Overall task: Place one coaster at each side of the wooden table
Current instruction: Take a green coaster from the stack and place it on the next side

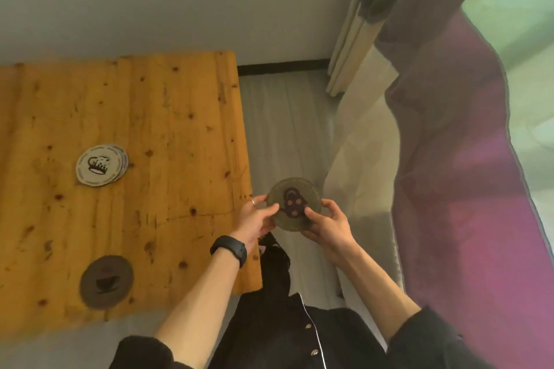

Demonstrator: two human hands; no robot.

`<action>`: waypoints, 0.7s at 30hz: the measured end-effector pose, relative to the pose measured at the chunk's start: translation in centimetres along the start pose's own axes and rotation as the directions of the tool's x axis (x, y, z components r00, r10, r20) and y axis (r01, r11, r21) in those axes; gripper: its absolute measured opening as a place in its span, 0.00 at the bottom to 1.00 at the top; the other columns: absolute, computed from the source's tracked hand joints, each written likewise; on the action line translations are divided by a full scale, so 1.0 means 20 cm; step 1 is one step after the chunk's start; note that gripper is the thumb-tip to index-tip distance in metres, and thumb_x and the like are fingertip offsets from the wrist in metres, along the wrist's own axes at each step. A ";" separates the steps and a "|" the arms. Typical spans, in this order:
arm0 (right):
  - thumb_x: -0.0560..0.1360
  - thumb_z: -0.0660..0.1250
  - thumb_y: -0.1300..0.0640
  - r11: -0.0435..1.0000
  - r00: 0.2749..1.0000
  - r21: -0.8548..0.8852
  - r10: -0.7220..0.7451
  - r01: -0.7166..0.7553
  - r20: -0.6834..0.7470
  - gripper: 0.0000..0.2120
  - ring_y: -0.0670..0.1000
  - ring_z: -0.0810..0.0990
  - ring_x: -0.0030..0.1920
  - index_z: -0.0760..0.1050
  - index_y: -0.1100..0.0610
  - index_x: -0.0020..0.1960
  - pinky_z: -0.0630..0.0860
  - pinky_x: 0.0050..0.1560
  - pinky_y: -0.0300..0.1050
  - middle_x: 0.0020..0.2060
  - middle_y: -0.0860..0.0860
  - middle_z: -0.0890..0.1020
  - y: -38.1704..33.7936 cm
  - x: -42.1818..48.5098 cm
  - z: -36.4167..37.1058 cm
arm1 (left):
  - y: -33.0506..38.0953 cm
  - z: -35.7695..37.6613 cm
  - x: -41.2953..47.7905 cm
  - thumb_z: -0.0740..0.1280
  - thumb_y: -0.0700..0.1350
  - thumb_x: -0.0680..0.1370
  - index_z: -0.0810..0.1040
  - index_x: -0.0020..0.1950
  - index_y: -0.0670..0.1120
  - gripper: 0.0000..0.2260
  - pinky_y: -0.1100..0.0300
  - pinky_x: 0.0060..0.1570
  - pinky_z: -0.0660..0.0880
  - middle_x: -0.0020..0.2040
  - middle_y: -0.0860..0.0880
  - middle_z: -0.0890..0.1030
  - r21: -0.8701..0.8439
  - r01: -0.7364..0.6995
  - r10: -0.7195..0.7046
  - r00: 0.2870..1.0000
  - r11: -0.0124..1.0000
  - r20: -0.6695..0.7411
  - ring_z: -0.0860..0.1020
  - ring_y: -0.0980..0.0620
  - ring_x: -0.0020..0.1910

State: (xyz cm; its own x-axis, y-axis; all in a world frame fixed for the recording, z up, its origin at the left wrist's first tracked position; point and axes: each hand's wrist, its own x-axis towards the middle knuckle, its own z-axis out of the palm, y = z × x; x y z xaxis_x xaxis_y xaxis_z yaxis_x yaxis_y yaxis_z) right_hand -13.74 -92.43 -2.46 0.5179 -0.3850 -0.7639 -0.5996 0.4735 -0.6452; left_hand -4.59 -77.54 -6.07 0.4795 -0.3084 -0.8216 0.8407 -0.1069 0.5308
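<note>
Dark coaster (106, 282) laid flat near table's near edge. Held coaster (294, 204) pinched flat by both hands just off wooden table (168, 135) right edge; left hand (257, 221) fingers closed on table-side rim, nearer; right hand (325, 225) closed on outer rim. Pale coaster stack (101, 165) farther in, mid-table.

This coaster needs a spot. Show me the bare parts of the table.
The table is bare along its right edge beside the hands and across the far half by the wall. The coaster stack and dark coaster take up the left part.
</note>
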 end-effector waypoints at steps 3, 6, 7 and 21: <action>0.76 0.72 0.60 0.981 0.998 -0.195 0.026 -0.014 0.058 0.13 0.55 0.85 0.49 0.73 0.56 0.58 0.82 0.46 0.50 0.50 0.57 0.85 -0.17 0.12 0.09 | 0.12 -0.02 0.09 0.73 0.40 0.75 0.77 0.60 0.52 0.17 0.49 0.54 0.79 0.57 0.44 0.82 -0.084 -0.067 0.056 0.991 0.994 -0.122 0.82 0.43 0.55; 0.74 0.74 0.57 0.966 0.993 -0.259 0.027 0.004 0.118 0.21 0.52 0.82 0.53 0.70 0.55 0.63 0.79 0.46 0.48 0.54 0.53 0.82 -0.34 0.26 0.19 | 0.25 -0.10 0.14 0.73 0.40 0.75 0.77 0.58 0.54 0.15 0.52 0.47 0.78 0.54 0.46 0.84 -0.156 -0.086 0.062 0.987 0.984 -0.151 0.83 0.46 0.51; 0.74 0.74 0.56 0.965 0.992 -0.262 0.044 -0.011 0.122 0.23 0.54 0.82 0.56 0.68 0.55 0.65 0.78 0.49 0.49 0.55 0.53 0.81 -0.39 0.30 0.22 | 0.28 -0.13 0.15 0.72 0.39 0.76 0.77 0.59 0.54 0.15 0.54 0.45 0.77 0.53 0.46 0.84 -0.167 -0.091 0.061 0.983 0.982 -0.174 0.83 0.47 0.48; 0.76 0.72 0.53 0.601 0.815 -0.783 0.364 0.163 0.450 0.17 0.52 0.84 0.41 0.76 0.56 0.63 0.77 0.39 0.44 0.47 0.55 0.84 -0.78 0.85 0.93 | 0.48 -0.39 0.18 0.72 0.42 0.77 0.74 0.64 0.49 0.17 0.40 0.59 0.76 0.56 0.40 0.83 -0.503 -0.182 -0.065 0.898 0.845 -0.434 0.82 0.39 0.55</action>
State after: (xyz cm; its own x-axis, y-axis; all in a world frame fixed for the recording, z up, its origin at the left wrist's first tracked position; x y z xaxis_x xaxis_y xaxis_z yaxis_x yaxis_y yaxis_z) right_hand 15.79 -91.53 -5.16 0.4782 0.2149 -0.8515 -0.7531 -0.3985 -0.5235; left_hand 7.18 -72.37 -5.61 0.4851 0.1404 -0.8631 0.7497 0.4412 0.4932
